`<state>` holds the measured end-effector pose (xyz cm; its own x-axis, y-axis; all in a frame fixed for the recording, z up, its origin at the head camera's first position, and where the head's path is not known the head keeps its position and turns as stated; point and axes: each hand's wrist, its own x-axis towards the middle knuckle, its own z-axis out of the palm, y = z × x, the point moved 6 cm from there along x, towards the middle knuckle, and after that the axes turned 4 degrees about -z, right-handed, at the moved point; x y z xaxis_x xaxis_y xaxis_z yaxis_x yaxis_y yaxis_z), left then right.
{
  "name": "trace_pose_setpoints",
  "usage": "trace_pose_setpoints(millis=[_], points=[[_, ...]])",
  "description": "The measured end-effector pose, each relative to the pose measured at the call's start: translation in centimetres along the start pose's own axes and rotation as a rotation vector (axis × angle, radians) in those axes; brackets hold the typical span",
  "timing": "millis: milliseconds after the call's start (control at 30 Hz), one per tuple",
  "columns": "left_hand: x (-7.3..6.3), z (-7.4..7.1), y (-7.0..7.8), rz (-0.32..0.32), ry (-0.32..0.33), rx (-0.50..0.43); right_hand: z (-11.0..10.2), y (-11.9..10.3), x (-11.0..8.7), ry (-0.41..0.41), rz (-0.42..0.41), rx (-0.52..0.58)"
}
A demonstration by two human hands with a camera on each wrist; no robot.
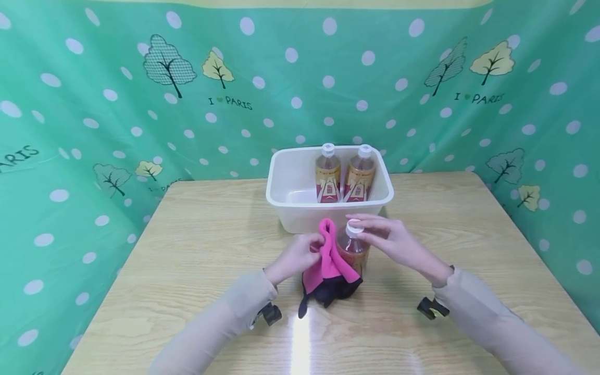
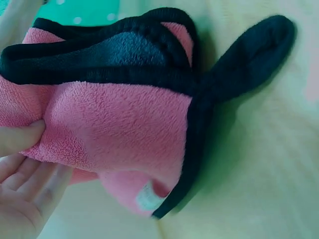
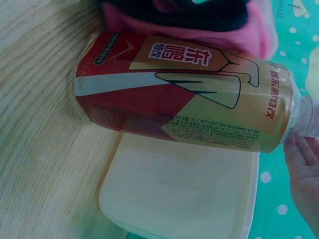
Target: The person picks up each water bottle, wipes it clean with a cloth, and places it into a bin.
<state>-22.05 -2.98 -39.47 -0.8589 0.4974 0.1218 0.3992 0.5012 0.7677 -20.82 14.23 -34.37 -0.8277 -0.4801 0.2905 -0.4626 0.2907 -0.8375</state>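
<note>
A pink towel with dark edging and a hanging loop [image 2: 114, 124] is pinched between the thumb and fingers of my left hand [image 1: 300, 254]. In the left wrist view its folded layers and a small white tag show. Directly beside the towel stands a drink bottle [image 3: 189, 94] with a red and gold label and a white cap, upright on the table. The fingers and thumb of my right hand [image 1: 391, 238] grip this bottle at its cap. From the head, the towel covers the left side of the bottle's lower part.
Just behind the bottle sits a white plastic tub [image 1: 290, 205]. Inside it, on the right, two similar bottles [image 1: 328, 177] stand with white caps. The wooden table [image 1: 211, 234] ends at a green dotted curtain [image 1: 300, 104] at the back and sides.
</note>
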Motion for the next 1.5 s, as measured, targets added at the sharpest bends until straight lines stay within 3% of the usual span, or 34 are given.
trace_pose_setpoints(millis=[233,433,600,833,1033,1300,1500], points=[[-0.2,1.2,-1.2,0.008,0.010,0.052,0.1,0.2,-0.1,-0.013,0.030,0.034],[-0.3,1.4,-1.3,0.022,0.031,0.072,0.1,0.1,-0.1,-0.003,-0.012,0.043],[-0.6,0.3,0.2,0.020,0.038,-0.001,0.1,0.1,0.0,0.002,-0.012,0.033],[-0.6,-2.1,3.1,0.108,0.081,-0.067,0.1,0.1,-0.2,0.018,-0.001,0.028],[-0.3,-2.8,4.2,0.160,0.099,-0.062,0.1,0.1,-0.3,0.018,-0.019,0.022],[-0.2,-2.5,3.5,0.129,0.077,-0.039,0.1,0.3,-0.2,0.025,-0.016,0.013],[-0.1,-1.4,2.1,0.055,0.027,-0.040,0.0,0.2,-0.1,0.024,-0.003,0.019]])
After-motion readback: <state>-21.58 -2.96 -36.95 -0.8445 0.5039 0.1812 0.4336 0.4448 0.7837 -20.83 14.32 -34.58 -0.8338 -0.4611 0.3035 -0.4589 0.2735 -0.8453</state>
